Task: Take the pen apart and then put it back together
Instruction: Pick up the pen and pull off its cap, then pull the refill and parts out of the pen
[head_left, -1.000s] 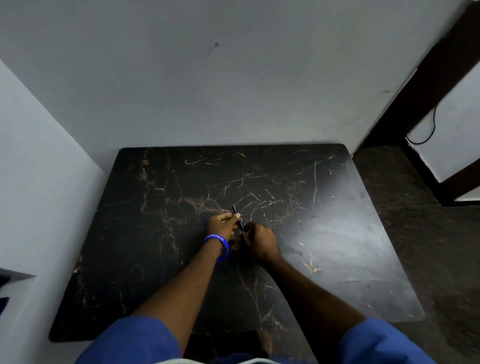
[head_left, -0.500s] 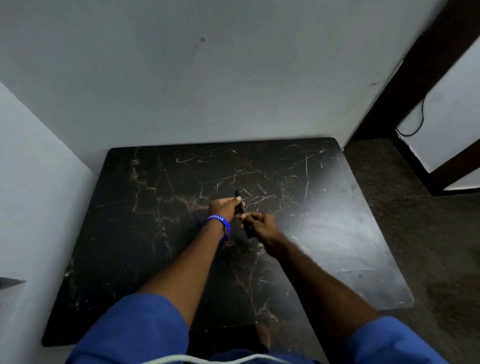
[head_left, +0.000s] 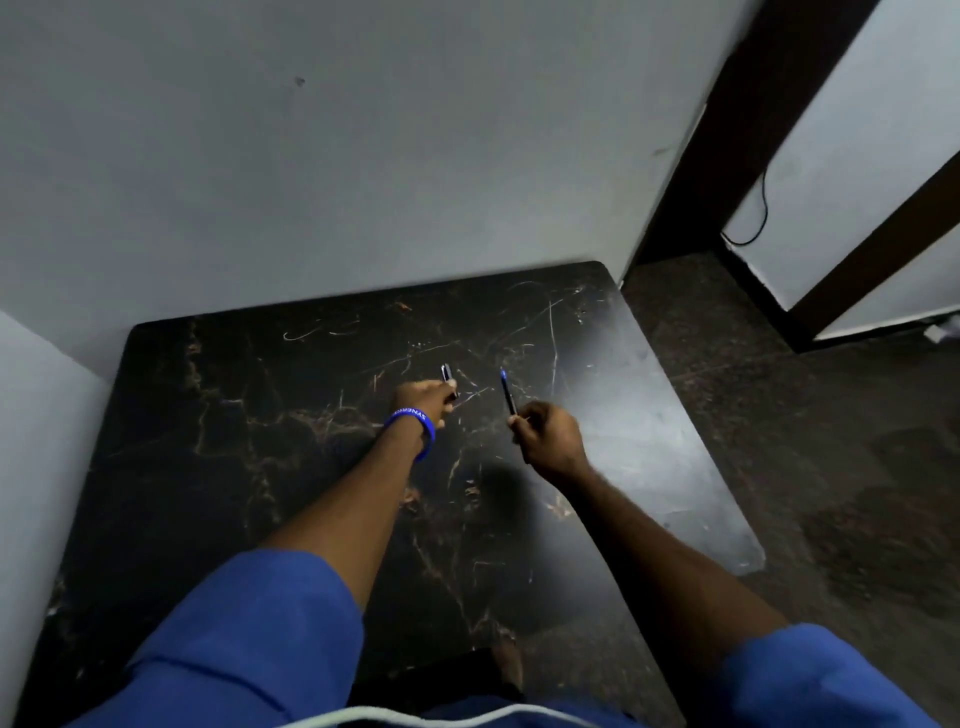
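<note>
The pen is in two pieces above the black marble table (head_left: 218, 415). My left hand (head_left: 423, 402), with a blue wristband, pinches a short dark piece with a shiny end, the pen cap (head_left: 448, 378), which sticks up past my fingers. My right hand (head_left: 548, 439) grips the pen body (head_left: 506, 392), a thin dark shaft with a blue tip pointing away from me. The two pieces are apart, roughly a hand's width between them. Both hands hover over the table's middle.
The table stands in a corner, with a grey wall (head_left: 363, 156) behind it and another on the left. To the right lies dark floor (head_left: 805, 441) and a dark door frame (head_left: 753, 130) with a thin cable. My blue sleeves fill the bottom.
My hands were together on the whole pen. They have pulled apart, the cap staying in my left hand and the body going right with my right hand. The camera tilted.
</note>
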